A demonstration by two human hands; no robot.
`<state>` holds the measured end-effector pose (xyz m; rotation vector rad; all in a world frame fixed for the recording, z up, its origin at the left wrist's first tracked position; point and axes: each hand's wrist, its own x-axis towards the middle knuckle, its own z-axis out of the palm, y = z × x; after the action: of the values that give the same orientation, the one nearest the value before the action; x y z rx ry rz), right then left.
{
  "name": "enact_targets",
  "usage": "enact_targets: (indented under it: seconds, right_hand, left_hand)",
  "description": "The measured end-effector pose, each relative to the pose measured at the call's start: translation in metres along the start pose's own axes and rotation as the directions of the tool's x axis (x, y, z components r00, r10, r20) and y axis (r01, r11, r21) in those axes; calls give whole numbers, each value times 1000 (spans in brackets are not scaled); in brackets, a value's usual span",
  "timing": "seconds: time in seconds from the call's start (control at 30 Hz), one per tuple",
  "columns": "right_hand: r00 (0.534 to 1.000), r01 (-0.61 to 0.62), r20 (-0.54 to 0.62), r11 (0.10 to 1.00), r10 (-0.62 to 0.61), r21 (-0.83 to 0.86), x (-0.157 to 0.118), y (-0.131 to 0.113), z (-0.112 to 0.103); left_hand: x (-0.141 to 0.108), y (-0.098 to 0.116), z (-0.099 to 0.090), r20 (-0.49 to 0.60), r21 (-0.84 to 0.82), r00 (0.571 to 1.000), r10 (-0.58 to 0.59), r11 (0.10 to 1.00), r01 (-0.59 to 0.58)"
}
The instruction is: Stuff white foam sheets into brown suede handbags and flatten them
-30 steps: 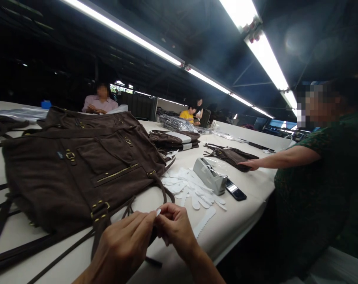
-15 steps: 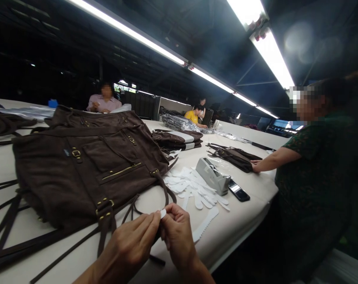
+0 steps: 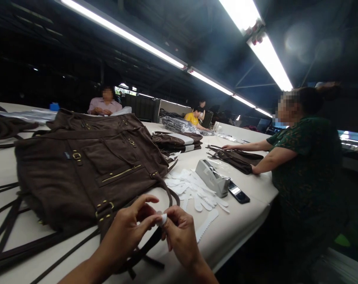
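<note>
A large dark brown bag [image 3: 66, 185] with brass buckles and a zip lies on the table in front of me. Between my hands a small white strip [image 3: 164, 219] curls around one of the bag's dark straps [image 3: 153, 240]. My left hand [image 3: 127, 225] pinches the strip's end between thumb and finger, its index finger arched above. My right hand [image 3: 181, 232] closes on the strip and strap from the other side; its inner fingertips are partly hidden. Loose white notched strips [image 3: 190, 187] are heaped just beyond my right hand, with a single one [image 3: 207, 225] lying nearer.
A grey tape dispenser [image 3: 212, 178] and a phone [image 3: 238, 192] sit right of the heap. Folded brown bags [image 3: 179, 141] are stacked behind. At the right, a person in a dark green top [image 3: 303, 150] handles another brown bag [image 3: 232, 158]. Other people sit farther back.
My left fingers have lifted and spread from the strip, leaving thumb and finger pinching it. The strip now wraps the strap. The co-worker at right has reached a second hand onto their bag.
</note>
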<state>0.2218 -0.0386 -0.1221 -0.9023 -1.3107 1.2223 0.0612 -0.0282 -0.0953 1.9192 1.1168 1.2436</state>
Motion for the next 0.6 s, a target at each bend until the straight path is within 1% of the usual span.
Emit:
enact_targets:
  seconds: [0.03, 0.07, 0.13, 0.2, 0.27, 0.33, 0.37, 0.4, 0.43, 0.47, 0.53, 0.57, 0.6]
  right_hand:
    - [1000, 17, 8, 999, -17, -32, 1, 0, -1]
    - [1000, 22, 18, 998, -21, -51, 2, 1, -2]
    - [1000, 4, 24, 999, -3, -45, 2, 3, -1]
    - [1000, -16, -16, 1000, 16, -5, 1, 7, 1]
    - [995, 5, -96, 1000, -6, -12, -5, 10, 3]
    - [976, 75, -194, 990, -98, -123, -15, 10, 4]
    - [962, 99, -231, 977, -143, -190, -21, 9, 3]
    - [954, 103, -252, 967, -163, -232, -27, 8, 1]
    - [956, 86, -254, 968, -146, -234, -33, 7, -1]
    - [968, 48, -234, 980, -94, -194, -39, 6, -3]
    - [988, -55, -150, 997, 47, -51, -46, 5, -8]
    - [990, -92, -107, 996, 92, 9, -48, 5, -11]
    - [991, -109, -78, 993, 113, 46, -49, 5, -13]
  left_hand:
    - [1, 0, -1, 29, 16, 1000, -4, 1000, 3]
    - [1, 0, -2, 65, 44, 998, 15, 999, -18]
    - [0, 0, -5, 114, 119, 989, 95, 987, -108]
    - [-2, 1, -7, 95, 224, 974, 205, 949, -221]
    - [-5, 5, -6, 40, 366, 943, 330, 873, -321]
    - [-8, 12, -1, 0, 475, 897, 441, 790, -389]
    - [-10, 17, 3, -5, 503, 877, 480, 760, -413]
    - [-12, 22, 8, -9, 516, 863, 505, 742, -428]
    - [-14, 27, 13, -6, 516, 857, 515, 735, -439]
    - [-17, 31, 19, 2, 509, 858, 514, 738, -444]
    - [-23, 36, 31, 23, 494, 868, 496, 749, -441]
    - [-26, 37, 37, 31, 490, 872, 488, 753, -439]
    - [-28, 36, 42, 37, 489, 876, 480, 756, -435]
